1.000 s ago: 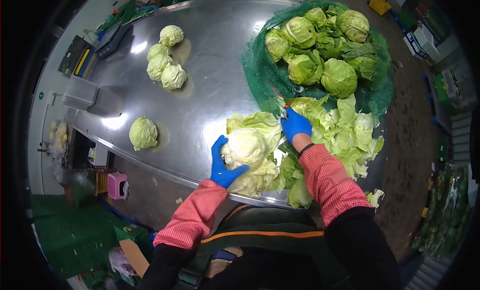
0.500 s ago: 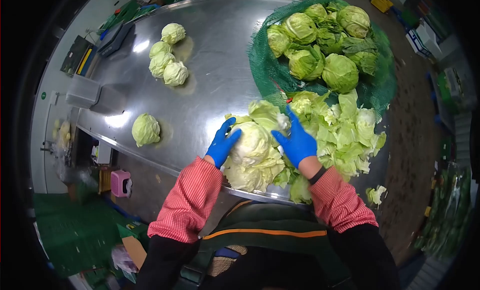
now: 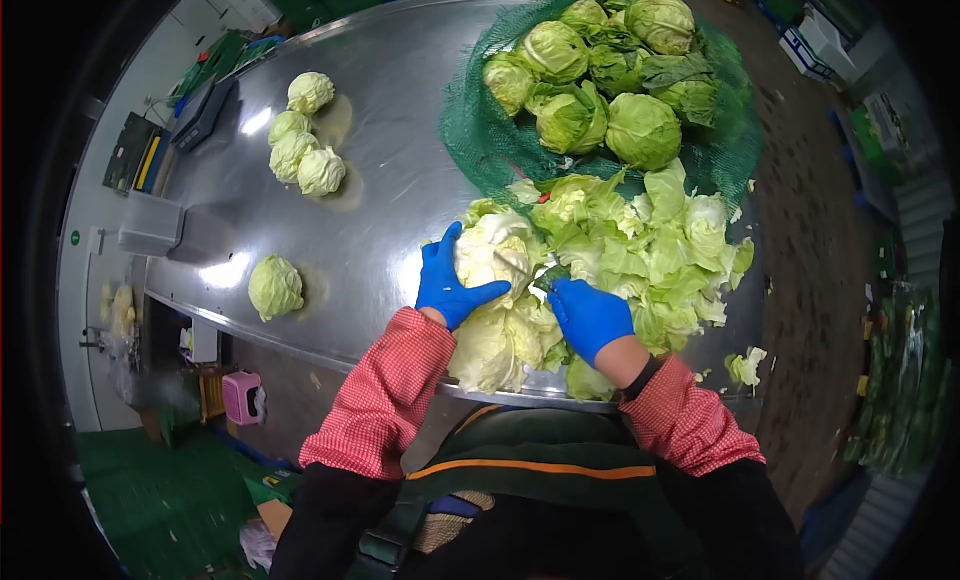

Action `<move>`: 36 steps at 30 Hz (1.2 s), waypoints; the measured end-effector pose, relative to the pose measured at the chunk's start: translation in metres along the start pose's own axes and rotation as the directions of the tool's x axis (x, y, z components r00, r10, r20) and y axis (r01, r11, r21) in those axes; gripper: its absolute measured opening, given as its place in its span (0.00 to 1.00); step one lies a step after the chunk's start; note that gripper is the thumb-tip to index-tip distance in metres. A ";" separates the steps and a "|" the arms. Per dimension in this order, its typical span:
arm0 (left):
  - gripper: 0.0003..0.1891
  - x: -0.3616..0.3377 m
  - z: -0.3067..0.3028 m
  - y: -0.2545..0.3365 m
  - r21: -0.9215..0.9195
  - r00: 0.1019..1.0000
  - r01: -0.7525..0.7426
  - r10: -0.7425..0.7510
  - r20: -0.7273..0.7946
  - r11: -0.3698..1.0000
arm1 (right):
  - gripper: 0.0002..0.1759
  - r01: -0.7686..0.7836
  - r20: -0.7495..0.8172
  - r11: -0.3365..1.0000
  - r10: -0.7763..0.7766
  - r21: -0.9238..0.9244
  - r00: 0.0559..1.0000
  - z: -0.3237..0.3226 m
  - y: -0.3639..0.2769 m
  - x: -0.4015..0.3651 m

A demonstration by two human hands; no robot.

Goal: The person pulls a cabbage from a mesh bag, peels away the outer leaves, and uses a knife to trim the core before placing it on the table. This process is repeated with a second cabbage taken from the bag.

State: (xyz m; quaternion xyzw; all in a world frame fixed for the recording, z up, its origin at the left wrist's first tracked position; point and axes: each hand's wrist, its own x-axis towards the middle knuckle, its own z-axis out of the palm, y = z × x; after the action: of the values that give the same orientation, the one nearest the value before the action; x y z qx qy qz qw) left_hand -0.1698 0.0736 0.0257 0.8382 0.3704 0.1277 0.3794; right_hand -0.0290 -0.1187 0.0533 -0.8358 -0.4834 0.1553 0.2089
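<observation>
A pale, trimmed cabbage (image 3: 497, 255) sits at the near edge of the metal table, on loose outer leaves. My left hand (image 3: 450, 285), in a blue glove, grips its left side with fingers and thumb spread around it. On the cabbage's right, my gloved right hand (image 3: 592, 318) is closed, knuckles up. A small dark green bit shows at its fingertips; I cannot tell what it holds. Pale loose leaves (image 3: 505, 350) lie just below the cabbage. A wide heap of stripped leaves (image 3: 650, 255) spreads beyond my right hand, with a small red item (image 3: 544, 197) at its upper left.
Untrimmed cabbages (image 3: 643, 130) fill an opened green net (image 3: 470, 130) at the back right. Several peeled cabbages (image 3: 320, 171) form a row on the left of the metal table (image 3: 390, 110), and another cabbage (image 3: 275, 288) stands nearer. A clear plastic bin (image 3: 152, 225) is at the left edge.
My right hand has gone from open and spread to closed, lower beside the cabbage. My left hand now wraps the cabbage, which appears turned. The view has shifted slightly to the right.
</observation>
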 end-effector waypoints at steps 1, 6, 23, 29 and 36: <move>0.60 -0.001 0.003 0.004 0.042 1.000 -0.009 0.010 -0.012 0.999 | 0.12 0.011 0.019 0.999 -0.010 -0.050 1.000 0.004 0.003 -0.002; 0.60 -0.011 0.016 0.012 0.134 0.994 -0.075 0.085 -0.070 0.988 | 0.15 -0.270 -0.043 0.923 0.292 0.273 0.955 0.016 0.050 0.025; 0.60 -0.038 0.016 -0.006 -0.083 0.976 -0.189 0.178 -0.123 0.978 | 0.22 -0.317 0.149 0.885 0.282 0.342 0.948 -0.007 0.033 0.044; 0.60 -0.047 0.011 -0.018 -0.127 0.962 -0.268 0.257 -0.096 0.955 | 0.23 0.009 -0.141 0.991 0.009 0.131 0.990 0.033 -0.014 0.070; 0.63 -0.059 0.014 -0.060 -0.478 0.986 -0.154 0.104 -0.131 0.865 | 0.24 -0.310 0.012 0.947 0.310 0.083 0.951 0.046 0.034 0.093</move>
State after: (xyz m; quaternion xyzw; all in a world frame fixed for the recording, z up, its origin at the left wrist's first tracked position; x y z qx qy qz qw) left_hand -0.2350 0.0493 -0.0238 0.7313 0.2881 0.2838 0.5492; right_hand 0.0198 -0.0430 -0.0089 -0.8919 -0.3392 0.2059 0.2170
